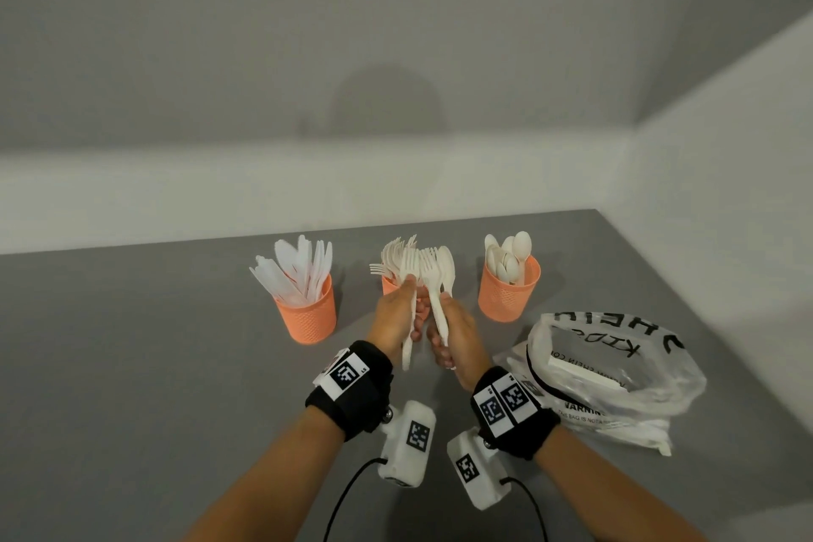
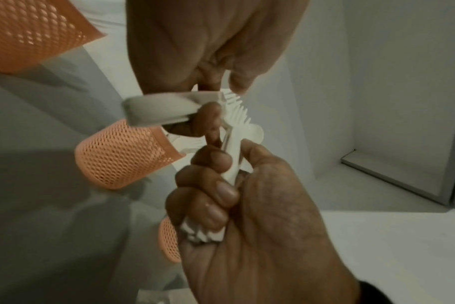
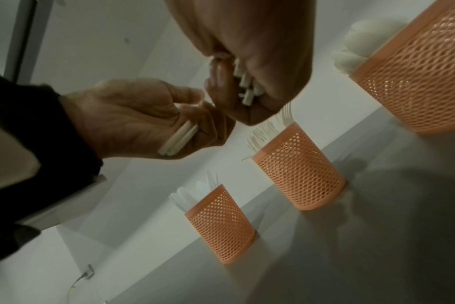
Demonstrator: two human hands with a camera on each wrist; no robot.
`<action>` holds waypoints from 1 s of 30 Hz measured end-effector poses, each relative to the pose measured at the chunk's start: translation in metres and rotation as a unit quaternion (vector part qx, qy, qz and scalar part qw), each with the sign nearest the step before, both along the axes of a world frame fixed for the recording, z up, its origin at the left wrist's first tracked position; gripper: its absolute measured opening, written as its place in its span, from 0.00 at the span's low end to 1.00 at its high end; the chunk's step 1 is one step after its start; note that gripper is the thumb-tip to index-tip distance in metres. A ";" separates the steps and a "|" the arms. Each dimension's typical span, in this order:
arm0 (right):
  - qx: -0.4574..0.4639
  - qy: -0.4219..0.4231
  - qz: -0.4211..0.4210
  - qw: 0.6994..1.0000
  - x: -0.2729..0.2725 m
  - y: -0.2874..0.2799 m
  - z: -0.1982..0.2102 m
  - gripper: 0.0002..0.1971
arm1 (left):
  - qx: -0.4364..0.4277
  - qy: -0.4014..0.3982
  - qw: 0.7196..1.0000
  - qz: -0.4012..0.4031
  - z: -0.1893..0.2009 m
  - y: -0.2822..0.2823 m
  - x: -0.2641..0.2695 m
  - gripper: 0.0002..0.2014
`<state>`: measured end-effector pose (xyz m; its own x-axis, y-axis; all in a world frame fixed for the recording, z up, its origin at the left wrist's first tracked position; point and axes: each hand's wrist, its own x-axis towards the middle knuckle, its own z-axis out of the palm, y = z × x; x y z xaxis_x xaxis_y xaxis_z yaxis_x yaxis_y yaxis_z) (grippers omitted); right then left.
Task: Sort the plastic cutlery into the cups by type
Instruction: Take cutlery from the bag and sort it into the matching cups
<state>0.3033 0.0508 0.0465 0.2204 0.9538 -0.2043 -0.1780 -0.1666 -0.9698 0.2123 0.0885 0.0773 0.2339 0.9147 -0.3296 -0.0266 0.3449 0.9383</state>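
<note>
At centre frame, our right hand (image 1: 457, 332) grips a mixed bundle (image 1: 435, 277) of forks and a spoon, while our left hand (image 1: 396, 315) pinches forks (image 1: 410, 277) pulled from it. Next they likely go into the fork cup (image 1: 389, 284) just behind.

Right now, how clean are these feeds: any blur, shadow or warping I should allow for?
Head view: sharp at the cups, straight wall edges bow, a soft shadow falls on the wall. Left wrist view: dim and noisy, the forks blurred, the left hand fills the top. Right wrist view: tilted, dim, the right hand soft, cup shadows on the table.
</note>
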 end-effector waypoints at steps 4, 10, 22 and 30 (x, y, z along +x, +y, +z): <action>-0.010 -0.009 0.013 1.000 0.003 -0.001 -0.002 0.21 | -0.005 -0.028 1.000 0.008 0.003 -0.008 0.007 0.18; 0.017 -0.033 -0.038 0.999 0.000 -0.008 0.005 0.16 | 0.039 -0.040 0.993 0.105 -0.005 -0.017 0.017 0.20; 0.026 -0.043 -0.023 0.998 0.007 -0.014 0.012 0.10 | 0.072 -0.027 0.992 0.099 -0.008 -0.013 0.029 0.14; -0.049 -0.049 0.072 0.995 0.026 -0.014 0.014 0.20 | -0.080 -0.045 0.995 -0.040 -0.004 -0.006 0.030 0.20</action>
